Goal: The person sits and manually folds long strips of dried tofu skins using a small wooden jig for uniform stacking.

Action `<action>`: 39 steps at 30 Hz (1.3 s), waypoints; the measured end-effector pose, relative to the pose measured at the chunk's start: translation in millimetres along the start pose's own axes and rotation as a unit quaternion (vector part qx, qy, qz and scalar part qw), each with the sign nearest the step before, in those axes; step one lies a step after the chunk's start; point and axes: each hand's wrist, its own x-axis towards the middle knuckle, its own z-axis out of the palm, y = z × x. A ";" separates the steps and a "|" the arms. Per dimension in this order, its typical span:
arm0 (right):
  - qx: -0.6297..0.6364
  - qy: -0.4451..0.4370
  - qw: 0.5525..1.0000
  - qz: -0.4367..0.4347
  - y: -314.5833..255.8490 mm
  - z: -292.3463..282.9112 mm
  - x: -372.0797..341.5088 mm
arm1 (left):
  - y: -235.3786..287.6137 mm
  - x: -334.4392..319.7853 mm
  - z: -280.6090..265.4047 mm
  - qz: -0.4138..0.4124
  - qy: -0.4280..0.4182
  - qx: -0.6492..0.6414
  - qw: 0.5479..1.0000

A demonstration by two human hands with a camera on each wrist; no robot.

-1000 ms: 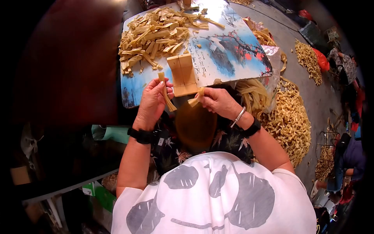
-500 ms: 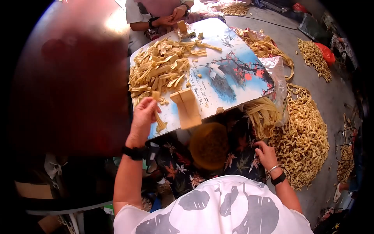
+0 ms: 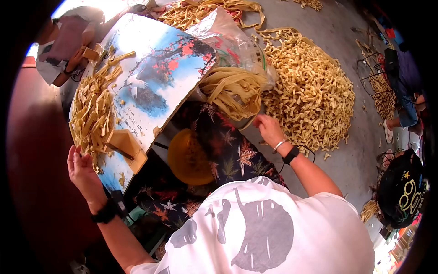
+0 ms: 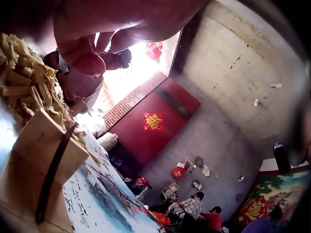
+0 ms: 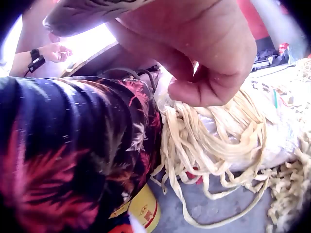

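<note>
long strips [image 3: 235, 89] are pale yellow, flat and floppy, heaped in loops at the upper middle of the head frame. right hand [image 3: 270, 131] is just below them, fingers curled, can't tell if it's pinching one. left hand [image 3: 84, 173], far left, is loosely bent with nothing visible in it, near the wooden stand [image 3: 131, 142] and short pieces [image 3: 93, 109]. only the left wrist view gets the red panel [image 4: 167, 104] with a gold character.
</note>
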 end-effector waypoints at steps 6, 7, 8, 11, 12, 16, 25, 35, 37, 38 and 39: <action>-0.113 0.097 0.981 -0.127 -48.9 19.5 96.6 | -1.5 -94.9 59.8 0.090 -0.099 0.125 0.983; -0.156 0.141 0.958 -0.193 -54.6 24.8 114.1 | -3.3 -108.6 67.1 0.095 -0.117 0.147 0.978; -0.198 0.186 0.927 -0.257 -56.8 27.6 128.8 | -6.1 -120.6 71.5 0.090 -0.135 0.163 0.973; -0.222 0.125 0.920 -0.298 -35.4 48.4 150.6 | -8.7 -150.3 79.2 0.080 -0.173 0.192 0.963; -0.182 0.108 0.938 -0.275 -32.6 46.4 149.7 | -11.7 -159.2 75.1 0.080 -0.179 0.200 0.960; -0.113 0.019 0.981 -0.156 -33.0 8.1 126.4 | -18.9 -190.8 62.4 0.015 -0.193 0.207 0.959; 0.261 -0.124 0.947 -0.138 -171.9 -93.7 -10.8 | -70.0 -208.8 112.6 -0.445 -0.371 -0.122 0.806; 0.439 -0.280 0.814 -0.258 -245.6 -54.9 -64.4 | -54.1 -210.1 141.7 -0.401 -0.542 -0.026 0.738; 0.305 -0.122 0.881 -0.339 -236.6 -50.7 -63.9 | -24.9 -218.7 130.6 -0.351 -0.453 -0.139 0.807; 0.273 -0.090 0.909 -0.303 -235.0 -50.4 -65.6 | -33.5 -213.4 117.0 -0.362 -0.443 -0.139 0.809; 0.240 -0.056 0.932 -0.265 -236.1 -52.7 -66.1 | -42.1 -207.7 103.8 -0.373 -0.432 -0.139 0.810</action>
